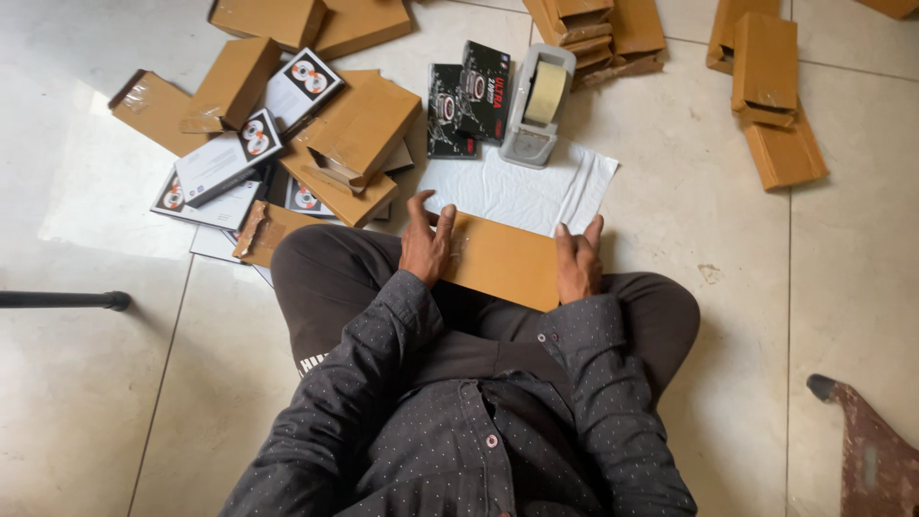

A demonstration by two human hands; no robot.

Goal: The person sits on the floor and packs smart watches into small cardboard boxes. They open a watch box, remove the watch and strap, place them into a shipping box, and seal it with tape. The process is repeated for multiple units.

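Note:
I sit cross-legged on a tiled floor with a flat brown cardboard packet (504, 260) across my lap. My left hand (427, 243) grips its left end, fingers spread over the top. On the packet's right end rests my right hand (577, 262), holding that edge. A white cloth (522, 191) lies on the floor just beyond the packet. A grey tape dispenser (538, 105) with a tan roll stands at the cloth's far edge.
Two black boxes (469, 96) sit left of the dispenser. A pile of brown cartons (359, 134) and white printed boxes (225, 163) spreads at the left. More brown cartons (775, 105) lie at the upper right and top (593, 29). A dark rod (62, 300) lies at left.

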